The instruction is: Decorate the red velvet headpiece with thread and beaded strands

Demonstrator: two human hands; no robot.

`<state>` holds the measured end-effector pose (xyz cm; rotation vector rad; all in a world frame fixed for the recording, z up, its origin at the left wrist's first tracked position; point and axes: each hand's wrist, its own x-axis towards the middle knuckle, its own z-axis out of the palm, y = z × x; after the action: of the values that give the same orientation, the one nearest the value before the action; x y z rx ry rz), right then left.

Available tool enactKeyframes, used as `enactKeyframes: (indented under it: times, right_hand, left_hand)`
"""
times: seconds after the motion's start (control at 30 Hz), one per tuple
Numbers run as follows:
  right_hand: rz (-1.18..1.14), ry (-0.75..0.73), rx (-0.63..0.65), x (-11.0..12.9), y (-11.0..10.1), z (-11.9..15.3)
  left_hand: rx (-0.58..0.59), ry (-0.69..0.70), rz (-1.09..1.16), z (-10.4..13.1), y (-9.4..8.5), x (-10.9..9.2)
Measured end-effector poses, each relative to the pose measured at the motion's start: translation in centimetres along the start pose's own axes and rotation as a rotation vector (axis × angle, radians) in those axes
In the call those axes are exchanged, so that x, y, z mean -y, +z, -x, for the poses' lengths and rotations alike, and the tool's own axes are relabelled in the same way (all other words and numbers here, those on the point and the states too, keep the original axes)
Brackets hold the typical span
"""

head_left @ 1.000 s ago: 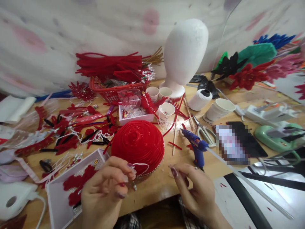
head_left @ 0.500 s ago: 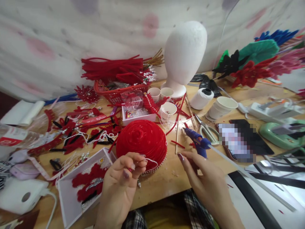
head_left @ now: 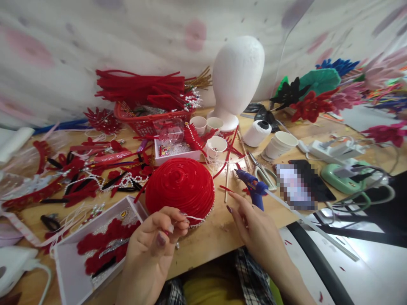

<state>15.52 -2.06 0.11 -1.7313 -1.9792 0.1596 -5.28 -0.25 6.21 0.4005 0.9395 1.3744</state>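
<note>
My left hand (head_left: 155,237) is closed in a pinch, with a short piece of white thread (head_left: 195,218) sticking out past the fingertips. A tiny red bit shows between its fingers, too small to name. Just behind this hand sits a domed red velvet hat-like piece (head_left: 179,184), edged with small pearly beads. My right hand (head_left: 257,224) reaches over the table with thumb and forefinger apart, holding nothing that I can see. Its forefinger tip is at a short red strip (head_left: 224,188) and close to a thin wooden stick (head_left: 227,180).
A blue glue gun (head_left: 252,184) and scissors (head_left: 262,169) lie beyond my right hand, near a phone (head_left: 292,186). White paper cups (head_left: 218,146), a thread cone (head_left: 257,133) and a white foam head (head_left: 238,76) stand behind. A white box (head_left: 68,271) is at left.
My right hand has stretched its forefinger forward toward the red strip and opened further from the thumb. My left hand keeps its pinch on the thread. The view has turned slightly right.
</note>
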Motion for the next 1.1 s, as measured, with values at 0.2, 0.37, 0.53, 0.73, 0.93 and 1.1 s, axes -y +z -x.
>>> enactKeyframes:
  times: [0.2,0.37,0.53,0.73,0.93,1.1]
  right_hand:
    - [-0.041,0.011,-0.043,0.2,-0.1,0.2]
    - [-0.265,-0.008,-0.227,1.2,-0.1,-0.2]
    - [-0.609,-0.006,-0.236,1.4,1.1,-0.6]
    - [-0.797,0.038,-0.204,1.0,2.2,-0.7]
    - [-0.871,0.055,-0.136,0.9,1.3,-0.8]
    - [-0.872,-0.017,-0.021,1.3,-0.6,-0.5]
  left_hand:
    - [0.010,-0.028,-0.002,-0.1,0.0,-0.1]
    - [0.037,-0.033,-0.009,-0.2,-0.4,-0.2]
    - [0.073,-0.030,-0.060,-0.4,-1.0,-0.3]
    - [0.052,-0.029,-0.115,-0.5,-1.4,-0.2]
    - [0.086,-0.082,-0.153,-1.2,-2.1,-0.3]
    - [0.092,-0.101,-0.183,-1.2,-1.7,0.2]
